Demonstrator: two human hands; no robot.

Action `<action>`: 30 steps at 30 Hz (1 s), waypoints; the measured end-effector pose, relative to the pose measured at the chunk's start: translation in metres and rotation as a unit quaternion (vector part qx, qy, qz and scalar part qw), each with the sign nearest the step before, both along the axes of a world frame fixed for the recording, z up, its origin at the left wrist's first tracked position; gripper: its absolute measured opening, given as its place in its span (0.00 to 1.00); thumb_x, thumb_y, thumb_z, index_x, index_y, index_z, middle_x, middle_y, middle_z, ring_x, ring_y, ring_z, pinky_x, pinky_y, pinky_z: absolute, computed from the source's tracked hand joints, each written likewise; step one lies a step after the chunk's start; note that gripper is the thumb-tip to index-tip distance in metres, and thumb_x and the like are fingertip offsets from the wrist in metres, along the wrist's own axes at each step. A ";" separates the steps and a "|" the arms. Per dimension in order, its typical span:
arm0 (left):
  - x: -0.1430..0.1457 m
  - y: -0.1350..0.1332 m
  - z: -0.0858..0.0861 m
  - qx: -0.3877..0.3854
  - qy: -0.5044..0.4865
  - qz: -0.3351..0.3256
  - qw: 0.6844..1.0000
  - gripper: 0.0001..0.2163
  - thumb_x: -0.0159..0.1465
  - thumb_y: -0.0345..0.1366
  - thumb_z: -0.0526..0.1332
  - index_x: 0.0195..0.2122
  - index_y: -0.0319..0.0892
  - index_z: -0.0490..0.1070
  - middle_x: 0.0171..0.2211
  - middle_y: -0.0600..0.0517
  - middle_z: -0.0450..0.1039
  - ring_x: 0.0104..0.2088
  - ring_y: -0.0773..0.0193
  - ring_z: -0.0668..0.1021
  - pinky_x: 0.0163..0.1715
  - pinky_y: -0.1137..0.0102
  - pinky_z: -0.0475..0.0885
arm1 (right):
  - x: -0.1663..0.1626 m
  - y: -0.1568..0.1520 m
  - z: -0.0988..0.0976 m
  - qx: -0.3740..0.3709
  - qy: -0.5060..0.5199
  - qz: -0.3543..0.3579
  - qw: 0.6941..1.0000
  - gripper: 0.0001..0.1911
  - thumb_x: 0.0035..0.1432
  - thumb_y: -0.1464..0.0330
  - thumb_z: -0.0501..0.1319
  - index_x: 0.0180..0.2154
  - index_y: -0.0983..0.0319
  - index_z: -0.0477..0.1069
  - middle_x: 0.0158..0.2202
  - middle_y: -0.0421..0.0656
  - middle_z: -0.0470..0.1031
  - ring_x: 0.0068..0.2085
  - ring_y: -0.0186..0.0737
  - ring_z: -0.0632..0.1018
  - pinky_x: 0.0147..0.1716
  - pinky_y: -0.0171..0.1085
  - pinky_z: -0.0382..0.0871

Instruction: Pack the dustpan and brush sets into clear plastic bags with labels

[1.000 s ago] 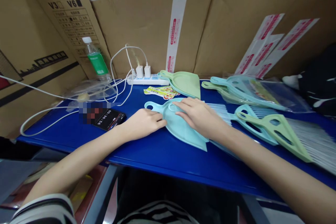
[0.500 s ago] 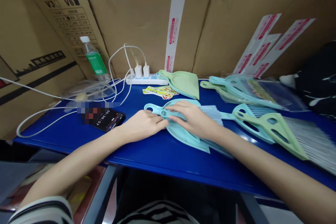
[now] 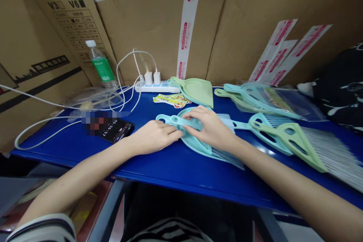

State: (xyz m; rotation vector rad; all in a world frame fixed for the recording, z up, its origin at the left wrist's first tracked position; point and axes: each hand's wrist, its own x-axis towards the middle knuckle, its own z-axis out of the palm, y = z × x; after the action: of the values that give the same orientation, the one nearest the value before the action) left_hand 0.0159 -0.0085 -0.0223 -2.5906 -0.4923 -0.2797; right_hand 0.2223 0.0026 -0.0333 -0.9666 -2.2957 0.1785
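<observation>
In front of me a light-blue dustpan (image 3: 189, 144) lies on the blue table, with a light-blue hand brush (image 3: 188, 122) on top of it. The brush's handle overlaps the dustpan's handle, and its pale bristles (image 3: 229, 156) stick out to the right. My left hand (image 3: 155, 136) is closed at the handle end, its curled fingers on the dustpan's near edge; the fingertips are partly hidden. My right hand (image 3: 210, 126) is closed over the brush, its thumb on the near side and its fingers on the far side.
To the right lie a blue brush (image 3: 269, 140) and a green brush (image 3: 304, 147). Behind are a green dustpan (image 3: 198, 87), a bagged set (image 3: 261, 100), colourful cards (image 3: 172, 100) and a power strip (image 3: 159, 88). A phone (image 3: 117, 130), cables and a bottle (image 3: 102, 69) are left.
The brush has slid slightly left over the dustpan, its handle closer to the dustpan's handle end. Both hands keep their holds. The view has shifted a little.
</observation>
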 end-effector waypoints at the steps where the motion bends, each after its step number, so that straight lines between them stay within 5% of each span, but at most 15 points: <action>1: 0.000 0.000 0.001 -0.006 -0.008 -0.005 1.000 0.12 0.70 0.31 0.46 0.37 0.40 0.68 0.25 0.55 0.71 0.22 0.68 0.71 0.23 0.72 0.64 | -0.002 -0.001 -0.001 0.002 0.011 0.002 1.000 0.05 0.56 0.70 0.59 0.35 0.60 0.73 0.35 0.45 0.78 0.39 0.44 0.76 0.40 0.44 0.69; 4: -0.001 0.002 0.005 -0.002 -0.062 0.010 0.998 0.14 0.70 0.33 0.45 0.35 0.40 0.68 0.26 0.53 0.71 0.25 0.67 0.72 0.26 0.72 0.66 | -0.009 -0.002 -0.005 0.002 0.034 0.011 0.999 0.06 0.57 0.70 0.58 0.36 0.60 0.74 0.35 0.45 0.78 0.39 0.44 0.76 0.41 0.45 0.70; 8: -0.009 0.012 0.009 -0.013 -0.153 0.126 0.980 0.12 0.69 0.38 0.48 0.37 0.38 0.69 0.32 0.48 0.72 0.34 0.60 0.74 0.32 0.69 0.69 | -0.010 -0.003 -0.004 -0.018 0.051 0.015 0.998 0.08 0.59 0.66 0.57 0.38 0.59 0.74 0.37 0.45 0.78 0.41 0.45 0.76 0.43 0.47 0.70; 13: -0.015 0.020 0.009 -0.204 -0.149 0.204 0.946 0.11 0.69 0.37 0.49 0.38 0.39 0.69 0.34 0.50 0.73 0.34 0.61 0.75 0.35 0.67 0.69 | 0.012 -0.004 0.003 -0.024 -0.052 0.050 0.997 0.19 0.63 0.61 0.53 0.52 0.58 0.70 0.52 0.49 0.73 0.56 0.51 0.70 0.53 0.56 0.64; 16: -0.014 0.020 0.010 -0.290 -0.182 0.205 0.917 0.11 0.68 0.36 0.49 0.38 0.39 0.69 0.34 0.51 0.74 0.33 0.63 0.75 0.35 0.67 0.69 | 0.021 -0.003 -0.002 -0.053 -0.124 0.018 0.991 0.27 0.64 0.54 0.49 0.60 0.58 0.63 0.62 0.51 0.63 0.64 0.57 0.58 0.57 0.62 0.56; 22: -0.007 0.020 0.004 -0.377 -0.209 0.153 0.889 0.14 0.69 0.37 0.45 0.35 0.39 0.68 0.33 0.51 0.73 0.34 0.64 0.75 0.37 0.67 0.69 | 0.013 0.000 -0.015 -0.106 -0.138 0.013 0.985 0.31 0.65 0.49 0.42 0.65 0.53 0.52 0.69 0.48 0.48 0.67 0.54 0.47 0.61 0.61 0.49; 30: -0.010 0.023 -0.001 -0.438 -0.239 0.143 0.855 0.12 0.68 0.33 0.45 0.43 0.41 0.67 0.39 0.51 0.74 0.38 0.65 0.74 0.42 0.68 0.70 | 0.003 0.001 -0.018 -0.094 -0.123 0.018 0.988 0.30 0.66 0.50 0.41 0.65 0.51 0.53 0.68 0.47 0.51 0.67 0.52 0.47 0.61 0.62 0.48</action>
State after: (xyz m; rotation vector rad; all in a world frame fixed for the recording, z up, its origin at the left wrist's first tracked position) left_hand 0.0056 0.0144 -0.0233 -3.2263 -1.4599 -0.7477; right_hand 0.2257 0.0035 -0.0511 -1.0948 -2.5587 0.3115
